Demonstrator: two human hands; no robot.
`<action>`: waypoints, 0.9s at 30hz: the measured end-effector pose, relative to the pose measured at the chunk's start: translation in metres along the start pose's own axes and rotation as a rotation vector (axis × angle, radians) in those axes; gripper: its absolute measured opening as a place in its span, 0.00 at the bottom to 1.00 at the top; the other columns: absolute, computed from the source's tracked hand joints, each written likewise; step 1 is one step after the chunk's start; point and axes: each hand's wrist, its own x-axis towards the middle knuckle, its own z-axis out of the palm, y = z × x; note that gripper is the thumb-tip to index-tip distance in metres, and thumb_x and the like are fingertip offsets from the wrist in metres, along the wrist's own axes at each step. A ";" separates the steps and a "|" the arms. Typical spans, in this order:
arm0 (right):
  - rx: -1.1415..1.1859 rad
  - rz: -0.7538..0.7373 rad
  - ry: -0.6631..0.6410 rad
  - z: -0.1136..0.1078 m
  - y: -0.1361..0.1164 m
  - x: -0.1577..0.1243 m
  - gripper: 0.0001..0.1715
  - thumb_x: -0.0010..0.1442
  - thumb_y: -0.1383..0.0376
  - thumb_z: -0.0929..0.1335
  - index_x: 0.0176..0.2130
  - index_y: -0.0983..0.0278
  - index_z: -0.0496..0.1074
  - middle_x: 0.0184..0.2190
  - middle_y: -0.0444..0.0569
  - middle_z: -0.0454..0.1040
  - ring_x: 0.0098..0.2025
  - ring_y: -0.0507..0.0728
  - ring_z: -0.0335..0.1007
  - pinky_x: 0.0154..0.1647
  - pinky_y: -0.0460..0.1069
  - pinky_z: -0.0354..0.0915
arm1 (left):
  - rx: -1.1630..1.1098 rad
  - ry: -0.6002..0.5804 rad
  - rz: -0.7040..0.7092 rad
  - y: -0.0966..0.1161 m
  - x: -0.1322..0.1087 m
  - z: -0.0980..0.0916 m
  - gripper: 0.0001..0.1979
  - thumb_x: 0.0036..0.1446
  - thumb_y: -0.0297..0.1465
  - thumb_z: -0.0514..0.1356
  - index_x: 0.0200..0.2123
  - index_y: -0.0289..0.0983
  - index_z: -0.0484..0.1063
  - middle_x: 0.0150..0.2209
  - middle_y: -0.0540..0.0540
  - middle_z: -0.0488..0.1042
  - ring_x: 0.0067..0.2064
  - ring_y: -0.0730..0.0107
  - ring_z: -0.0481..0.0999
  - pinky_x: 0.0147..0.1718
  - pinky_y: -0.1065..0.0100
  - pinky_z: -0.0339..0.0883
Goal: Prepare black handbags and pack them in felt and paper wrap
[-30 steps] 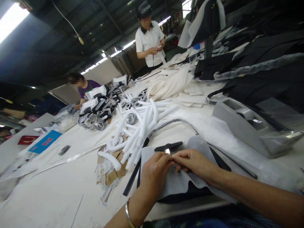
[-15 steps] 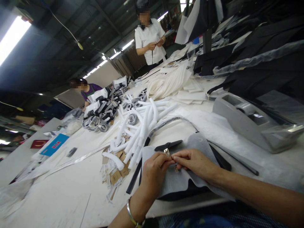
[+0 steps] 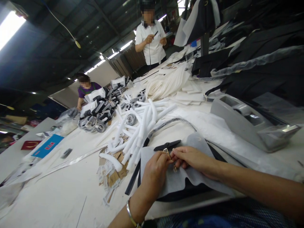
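Observation:
A black handbag (image 3: 187, 190) lies in front of me, largely covered by a white protective sheet (image 3: 148, 158). Its plastic-wrapped handle (image 3: 166, 122) arches away from me. Above the sheet, my left hand (image 3: 154, 172) pinches a small gold metal buckle (image 3: 167, 153). My right hand (image 3: 193, 158) meets it from the right, thumb and fingers closed at the buckle's lower end; the fingertips partly hide the contact. Just below my fingers shows another small gold fitting (image 3: 175, 168). A black strap piece (image 3: 167, 145) lies on the sheet beyond the buckle.
Beyond the bag lie white foam tubes (image 3: 142, 126) and paper tags (image 3: 115, 177). A grey tape dispenser (image 3: 242, 122) stands to the right, near stacked black pieces (image 3: 268, 82). Bundled straps (image 3: 99, 110) lie at far left. Two co-workers (image 3: 150, 41) work across the table (image 3: 54, 196).
The gold buckle has tilted slightly between my fingers, while both hands stay at nearly the same spot. The co-worker in white has moved their hands apart.

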 end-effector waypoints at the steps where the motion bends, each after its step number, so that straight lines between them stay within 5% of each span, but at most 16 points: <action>1: -0.006 0.021 -0.012 0.000 -0.003 0.001 0.25 0.68 0.49 0.61 0.38 0.66 0.74 0.35 0.52 0.79 0.31 0.52 0.73 0.28 0.45 0.60 | 0.001 -0.001 -0.002 -0.001 0.000 0.000 0.05 0.67 0.27 0.58 0.35 0.37 0.70 0.37 0.46 0.75 0.38 0.65 0.76 0.38 0.66 0.71; 10: -0.184 0.089 0.029 0.008 -0.024 0.018 0.25 0.68 0.53 0.65 0.25 0.65 0.70 0.18 0.43 0.70 0.16 0.47 0.59 0.15 0.42 0.52 | -0.085 0.010 -0.059 -0.005 -0.003 0.001 0.08 0.67 0.24 0.56 0.33 0.38 0.69 0.35 0.48 0.73 0.37 0.67 0.74 0.38 0.67 0.67; 18: -0.201 0.011 0.090 0.006 -0.015 0.015 0.24 0.69 0.53 0.64 0.26 0.64 0.68 0.18 0.40 0.66 0.16 0.46 0.55 0.16 0.42 0.51 | -0.234 0.099 -0.243 -0.004 -0.009 -0.007 0.08 0.66 0.27 0.57 0.32 0.39 0.68 0.31 0.51 0.73 0.34 0.70 0.74 0.36 0.70 0.66; 27: -0.197 -0.028 0.081 0.006 -0.002 0.016 0.26 0.64 0.46 0.64 0.26 0.62 0.66 0.17 0.39 0.62 0.16 0.47 0.52 0.16 0.43 0.50 | -0.867 0.246 -0.521 -0.011 -0.001 -0.013 0.09 0.63 0.38 0.62 0.37 0.38 0.69 0.34 0.47 0.81 0.34 0.66 0.82 0.32 0.69 0.75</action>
